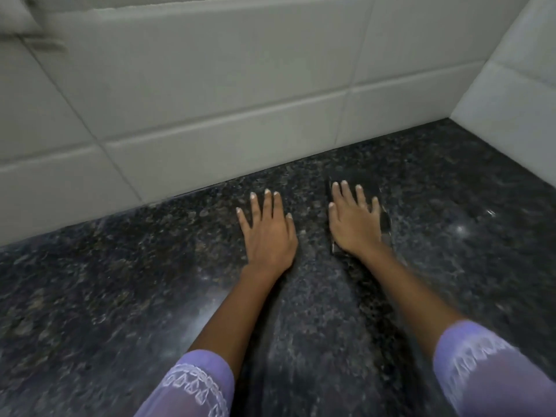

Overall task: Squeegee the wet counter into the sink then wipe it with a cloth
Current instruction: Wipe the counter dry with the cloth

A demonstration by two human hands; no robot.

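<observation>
The dark speckled granite counter (150,281) fills the lower view and glistens with wet patches. My left hand (267,233) lies flat on it with fingers spread and straight, holding nothing. My right hand (355,221) lies flat, fingers straight, pressing on a dark flat thing (385,227) that shows around its fingertips and right edge; it looks like a dark cloth or pad, but blur hides which. No sink and no squeegee handle are in view.
A white tiled back wall (210,100) meets the counter just beyond my fingertips. A second tiled wall (517,100) closes the corner at the right. Purple lace-trimmed sleeves (481,371) cover both forearms near the bottom edge.
</observation>
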